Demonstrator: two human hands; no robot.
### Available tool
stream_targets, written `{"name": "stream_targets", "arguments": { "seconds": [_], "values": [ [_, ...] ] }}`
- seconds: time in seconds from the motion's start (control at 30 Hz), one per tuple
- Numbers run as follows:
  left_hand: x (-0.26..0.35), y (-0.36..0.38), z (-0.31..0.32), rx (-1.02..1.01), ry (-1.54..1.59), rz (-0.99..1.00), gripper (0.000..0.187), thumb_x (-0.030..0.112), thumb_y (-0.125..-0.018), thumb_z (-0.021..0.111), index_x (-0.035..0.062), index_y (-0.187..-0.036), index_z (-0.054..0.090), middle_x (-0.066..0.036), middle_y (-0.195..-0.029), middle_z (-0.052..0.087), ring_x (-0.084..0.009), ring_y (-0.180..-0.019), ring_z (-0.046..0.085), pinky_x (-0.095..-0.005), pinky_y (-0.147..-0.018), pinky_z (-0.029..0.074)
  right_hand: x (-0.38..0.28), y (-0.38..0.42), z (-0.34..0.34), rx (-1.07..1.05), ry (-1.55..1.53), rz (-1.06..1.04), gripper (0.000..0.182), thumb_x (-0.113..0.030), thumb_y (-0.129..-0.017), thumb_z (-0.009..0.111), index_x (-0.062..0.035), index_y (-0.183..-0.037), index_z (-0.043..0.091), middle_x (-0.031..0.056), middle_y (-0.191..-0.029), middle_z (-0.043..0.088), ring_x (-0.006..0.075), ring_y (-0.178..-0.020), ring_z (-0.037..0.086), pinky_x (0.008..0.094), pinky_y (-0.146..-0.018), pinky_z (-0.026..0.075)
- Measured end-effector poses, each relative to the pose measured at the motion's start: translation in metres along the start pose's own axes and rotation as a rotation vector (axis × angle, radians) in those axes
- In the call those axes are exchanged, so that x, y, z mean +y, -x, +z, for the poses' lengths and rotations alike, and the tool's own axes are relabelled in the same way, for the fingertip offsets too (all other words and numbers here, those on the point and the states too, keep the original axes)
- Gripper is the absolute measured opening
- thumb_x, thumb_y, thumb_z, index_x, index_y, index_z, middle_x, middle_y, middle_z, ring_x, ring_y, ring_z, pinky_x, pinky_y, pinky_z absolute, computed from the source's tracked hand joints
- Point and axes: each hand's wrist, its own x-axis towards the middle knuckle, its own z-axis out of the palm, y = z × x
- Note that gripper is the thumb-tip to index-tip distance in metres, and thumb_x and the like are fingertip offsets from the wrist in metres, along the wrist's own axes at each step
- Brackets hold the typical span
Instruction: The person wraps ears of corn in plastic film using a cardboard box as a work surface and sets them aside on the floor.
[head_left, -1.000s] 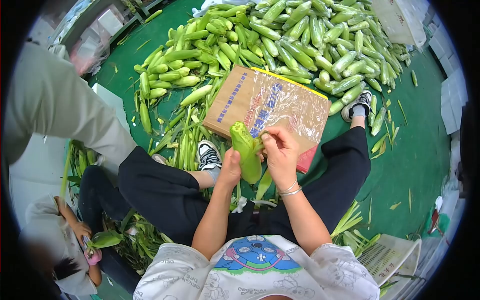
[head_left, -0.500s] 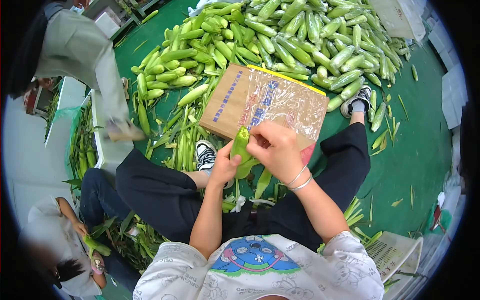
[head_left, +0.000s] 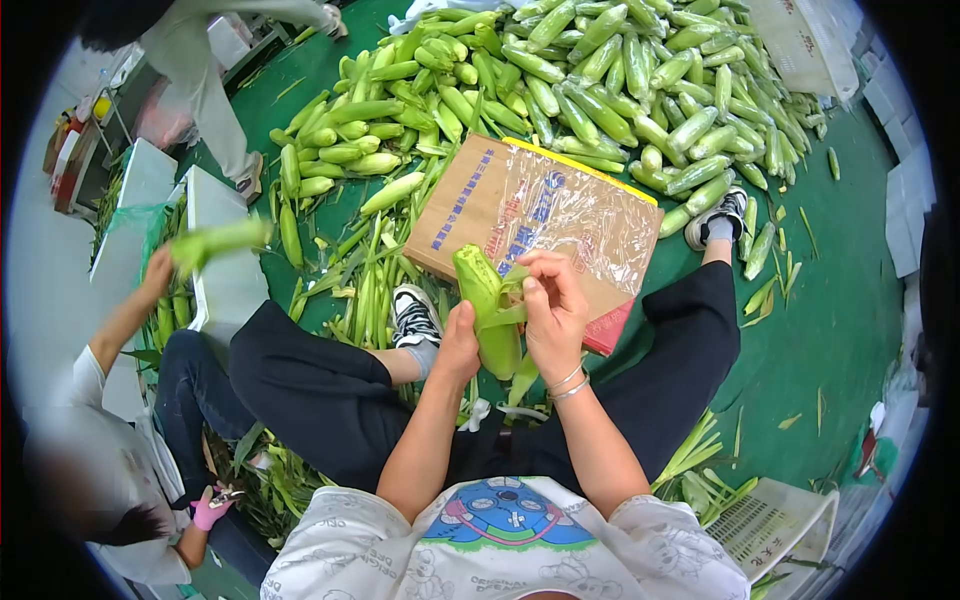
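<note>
A green ear of corn in its husk stands tilted between my hands, its cut end pointing up and away from me. My left hand is closed round its left side. With fingers pinched, my right hand grips a strip of pale green husk that hangs partly off the ear's right side. Just beyond my hands lies a cardboard box with plastic film over its right part.
Behind the box are a heap of unwrapped corn and a heap of film-wrapped corn. Loose husks lie near my left shoe. A co-worker sits at left, raising an ear; another person stands beyond. A white basket stands at right.
My right hand has pulled a husk strip away from the ear's top, down and to the right. The seated co-worker has lifted an ear, and the standing person has stepped away.
</note>
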Motion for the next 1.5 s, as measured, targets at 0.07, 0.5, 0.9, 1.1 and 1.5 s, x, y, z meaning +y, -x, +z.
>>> {"name": "stream_targets", "arguments": {
  "seconds": [0.07, 0.5, 0.9, 1.1, 1.5],
  "values": [
    [-0.003, 0.0, 0.0, 0.044, -0.017, 0.035, 0.081, 0.069, -0.089, 0.047, -0.0051, -0.123, 0.053, -0.009, -0.112, 0.062, -0.0156, -0.099, 0.061, -0.03, -0.086, 0.049, -0.003, -0.004, 0.009, -0.064, -0.159, 0.188, 0.001, -0.002, -0.092, 0.053, -0.0008, -0.093, 0.053, 0.0006, -0.086, 0.055, 0.0087, -0.081, 0.053, 0.0241, -0.076, 0.044],
    [0.011, 0.002, -0.023, 0.024, -0.154, 0.096, 0.076, 0.063, -0.089, 0.055, -0.0028, -0.126, 0.052, -0.007, -0.115, 0.061, -0.0141, -0.102, 0.059, -0.0293, -0.088, 0.048, 0.001, -0.009, 0.025, -0.296, 0.1, 0.124, 0.009, -0.006, -0.089, 0.063, -0.0013, -0.092, 0.056, 0.0012, -0.079, 0.052, 0.0099, -0.069, 0.048, 0.0228, -0.062, 0.041],
    [-0.002, 0.002, -0.022, 0.212, 0.212, -0.071, 0.055, 0.046, -0.102, 0.039, -0.0002, -0.131, 0.049, -0.01, -0.123, 0.059, -0.0162, -0.112, 0.055, -0.0312, -0.096, 0.044, 0.025, 0.004, 0.034, -0.215, -0.08, 0.3, 0.016, -0.016, -0.098, 0.053, -0.0017, -0.103, 0.047, 0.008, -0.095, 0.05, 0.0175, -0.09, 0.049, 0.029, -0.082, 0.042],
    [0.017, -0.011, -0.026, 0.43, -0.29, 0.136, 0.039, 0.032, -0.103, 0.044, 0.0003, -0.123, 0.055, -0.008, -0.112, 0.063, -0.0136, -0.099, 0.059, -0.0287, -0.086, 0.046, 0.032, -0.014, 0.07, -0.456, 0.385, 0.173, 0.031, -0.026, -0.093, 0.063, -0.0012, -0.078, 0.053, 0.0173, -0.063, 0.051, 0.0314, -0.055, 0.049, 0.0374, -0.053, 0.041],
    [0.022, -0.027, -0.038, 0.399, -0.038, 0.116, 0.058, 0.05, -0.104, 0.023, 0.0032, -0.102, 0.057, -0.007, -0.096, 0.06, -0.0153, -0.087, 0.058, -0.0269, -0.08, 0.047, 0.049, 0.012, 0.048, -0.493, 0.444, -0.008, 0.015, -0.01, -0.088, 0.065, -0.0012, -0.098, 0.058, 0.0087, -0.07, 0.045, 0.0167, -0.061, 0.044, 0.0344, -0.058, 0.039]
  ]
}}
